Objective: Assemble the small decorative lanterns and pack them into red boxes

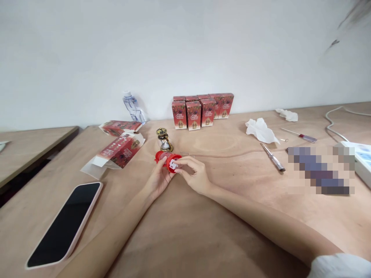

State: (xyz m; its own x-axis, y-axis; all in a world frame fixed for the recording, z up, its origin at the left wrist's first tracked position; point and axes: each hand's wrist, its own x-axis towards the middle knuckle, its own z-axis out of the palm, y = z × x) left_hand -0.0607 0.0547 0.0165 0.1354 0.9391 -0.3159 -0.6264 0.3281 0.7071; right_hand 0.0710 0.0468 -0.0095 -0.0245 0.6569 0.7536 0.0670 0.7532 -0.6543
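Observation:
My left hand (pixel 160 178) is wrapped around a small red lantern (pixel 159 155), tipped on its side with its round end facing right. A small white piece (pixel 173 164) shows in that round end. The thumb and fingers of my right hand (pixel 194 174) pinch at this white piece; the exact grip is partly hidden. Just behind the red lantern stands a bronze-coloured mini lantern (pixel 164 140), upright on the wooden table (pixel 185 231). A thin wire handle (pixel 189 155) sticks out beyond my right fingers.
Several red boxes (pixel 193 116) stand by the wall, near a tilted water bottle (pixel 133 106). Opened boxes (pixel 121 148) and a phone (pixel 65 224) lie left. Right are crumpled tissue (pixel 261 129), a screwdriver (pixel 307 138), a clear-handled tester (pixel 272 157) and a white power strip (pixel 359 154).

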